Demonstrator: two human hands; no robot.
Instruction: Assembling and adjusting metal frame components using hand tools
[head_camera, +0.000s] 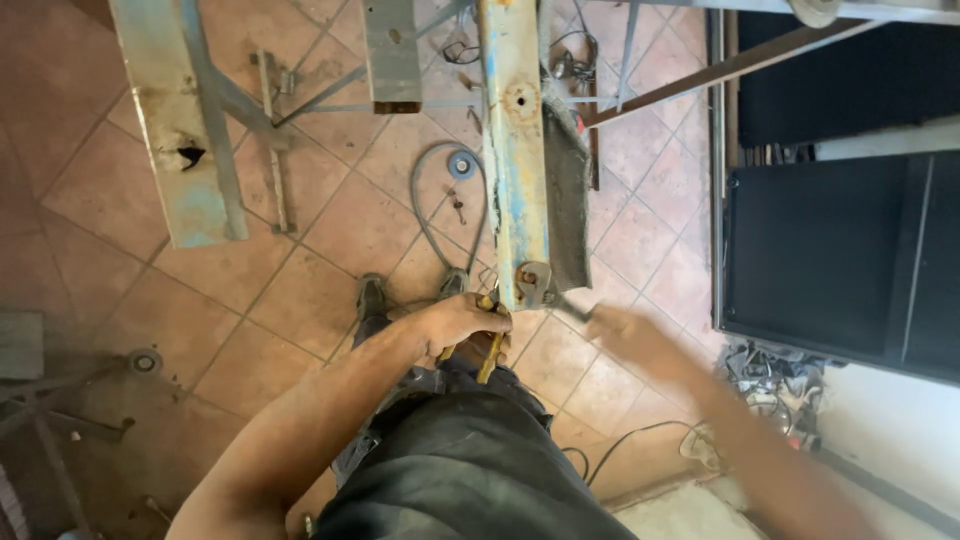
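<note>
A long, worn pale-blue metal beam (512, 150) runs toward me and ends just in front of my legs, with a rusty bracket (535, 283) at its near end. My left hand (455, 322) grips yellow-handled pliers (490, 352) right under that end of the beam. To the right of the bracket, my right hand (630, 335) is blurred with motion; a thin dark tool (575, 310) pokes from it toward the bracket, and the grip itself is unclear.
Another blue metal plate (185, 130) and thin steel bars (330, 95) stand over the terracotta tile floor (330, 230). A grey cable loop (440, 205) and a small disc (462, 164) lie on the tiles. Black panels (830, 250) stand at right, scrap metal (50, 400) at left.
</note>
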